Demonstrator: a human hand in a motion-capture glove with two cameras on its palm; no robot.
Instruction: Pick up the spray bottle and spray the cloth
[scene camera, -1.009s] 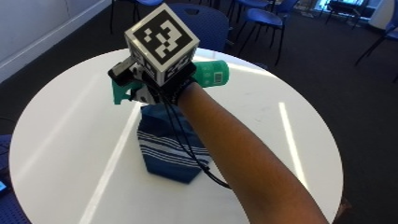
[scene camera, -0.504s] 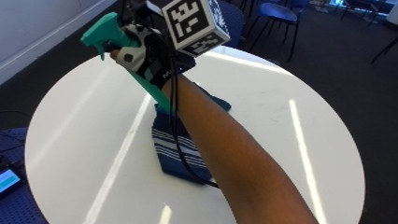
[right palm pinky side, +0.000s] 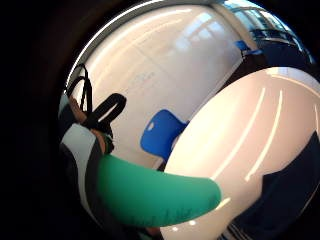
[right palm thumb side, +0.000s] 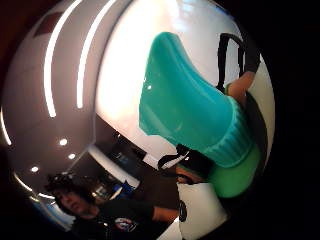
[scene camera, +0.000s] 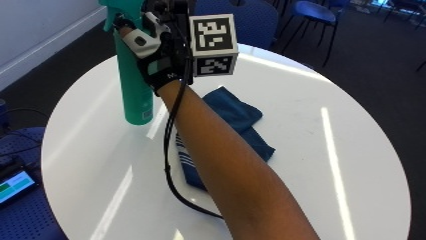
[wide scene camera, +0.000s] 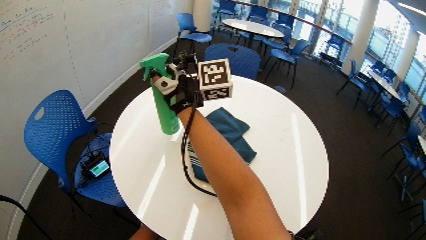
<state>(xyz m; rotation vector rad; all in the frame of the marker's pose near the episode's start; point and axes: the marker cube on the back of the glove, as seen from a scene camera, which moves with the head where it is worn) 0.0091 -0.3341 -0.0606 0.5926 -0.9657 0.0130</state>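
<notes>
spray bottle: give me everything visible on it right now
The tall green plastic spray bottle has a slim, smooth, opaque body and a teal trigger head above a ribbed collar. It stands upright, raised above the round white table, with its base clear of the top in the wide view. The black-gloved right hand grips it around the neck, just under the head. It hangs to the side of the dark blue cloth, which it does not touch. Which way the nozzle faces is unclear.
</notes>
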